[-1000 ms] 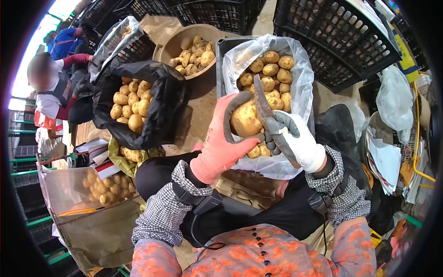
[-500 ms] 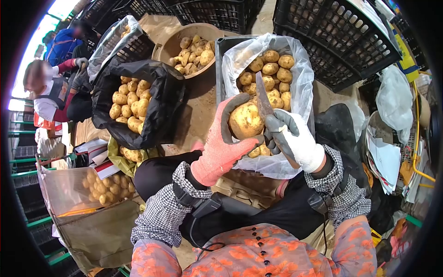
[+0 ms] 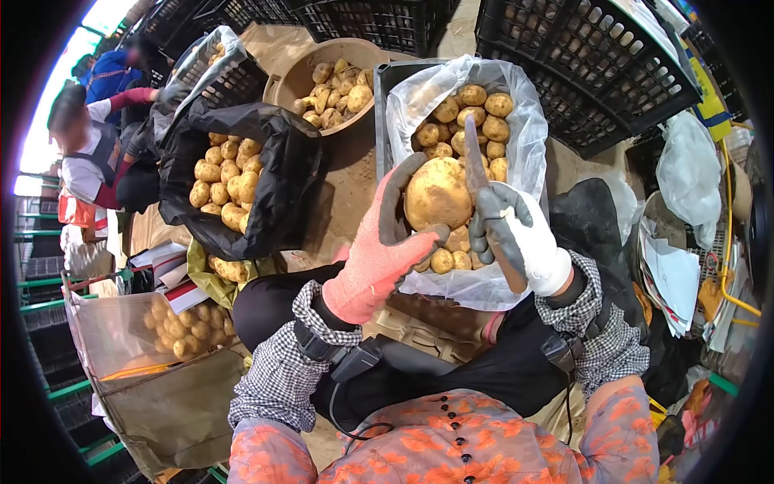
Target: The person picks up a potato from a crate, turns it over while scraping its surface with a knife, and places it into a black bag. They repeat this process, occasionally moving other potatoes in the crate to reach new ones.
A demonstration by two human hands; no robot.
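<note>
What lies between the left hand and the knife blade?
The head view shows one large potato between the left hand and the knife blade, with the right hand gripping the knife.

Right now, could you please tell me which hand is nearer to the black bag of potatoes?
Left. The left hand is right of the black bag, apart from it, curved around a large potato; the right hand, holding a knife, is farther right.

A black crate (image 3: 592, 73) stands at the far right, with a clear plastic bag (image 3: 689, 173), white papers (image 3: 672, 278) and a yellow tube (image 3: 742, 306) nearer on the right. At the far left are a person in a dark vest (image 3: 101, 157) and, farther off, another in blue (image 3: 113, 78).
</note>
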